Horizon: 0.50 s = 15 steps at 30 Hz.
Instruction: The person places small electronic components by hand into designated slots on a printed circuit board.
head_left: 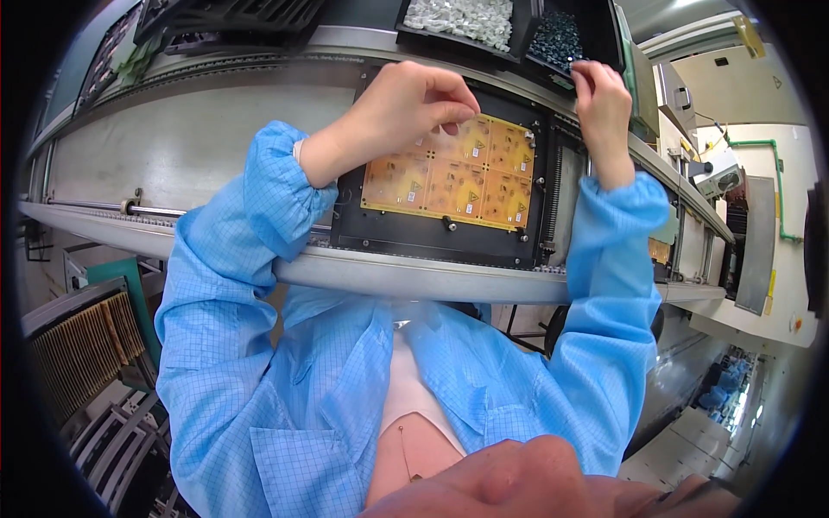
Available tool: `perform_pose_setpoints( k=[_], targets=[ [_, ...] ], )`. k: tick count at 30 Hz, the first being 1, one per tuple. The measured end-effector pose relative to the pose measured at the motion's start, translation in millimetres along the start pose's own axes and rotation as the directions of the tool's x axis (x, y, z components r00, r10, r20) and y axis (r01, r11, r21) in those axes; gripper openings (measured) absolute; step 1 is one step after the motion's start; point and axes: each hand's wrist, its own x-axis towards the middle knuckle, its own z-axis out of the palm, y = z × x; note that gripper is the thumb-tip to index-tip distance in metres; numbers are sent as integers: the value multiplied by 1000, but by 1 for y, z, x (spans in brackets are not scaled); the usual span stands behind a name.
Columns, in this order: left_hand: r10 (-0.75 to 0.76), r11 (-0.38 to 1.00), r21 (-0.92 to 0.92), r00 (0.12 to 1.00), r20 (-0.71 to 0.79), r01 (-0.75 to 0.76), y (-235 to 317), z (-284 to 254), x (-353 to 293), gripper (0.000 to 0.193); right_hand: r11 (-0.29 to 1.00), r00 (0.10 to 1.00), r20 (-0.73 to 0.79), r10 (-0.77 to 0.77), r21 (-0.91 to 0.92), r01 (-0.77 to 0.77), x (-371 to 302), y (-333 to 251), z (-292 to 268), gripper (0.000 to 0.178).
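A yellow-orange panel of several joined circuit boards (504, 205) lies in a black carrier frame (389, 231) in front of me. My left hand (413, 102) hovers over the panel's far edge, thumb and fingertips pinched together; anything between them is too small to make out. Out to the right, my right hand (603, 105) is at the near edge of a black bin of small dark parts (554, 41). Its fingertips are also closed together, and I cannot make out what they hold.
Left of the dark parts stands a black bin of small white parts (458, 19). The carrier sits on a conveyor whose metal rail (414, 278) runs between it and my body. A rack with brown slats (86, 354) stands at lower left, and a white machine (768, 129) at far right.
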Motion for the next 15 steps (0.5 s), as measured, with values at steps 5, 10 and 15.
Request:
perform_pose_setpoints(
  k=[5,10,15],
  targets=[
    [-169,978,-105,980,108,180,-4,5,0,16,987,974,226,-6,-156,43,42,29,37,22],
    [-183,972,-117,970,160,203,-10,5,1,15,956,930,368,20,-278,90,56,36,47,15],
    [-191,951,-204,959,209,234,-11,6,2,14,947,970,197,-141,-258,190,61,26,43,13]
  ],
)
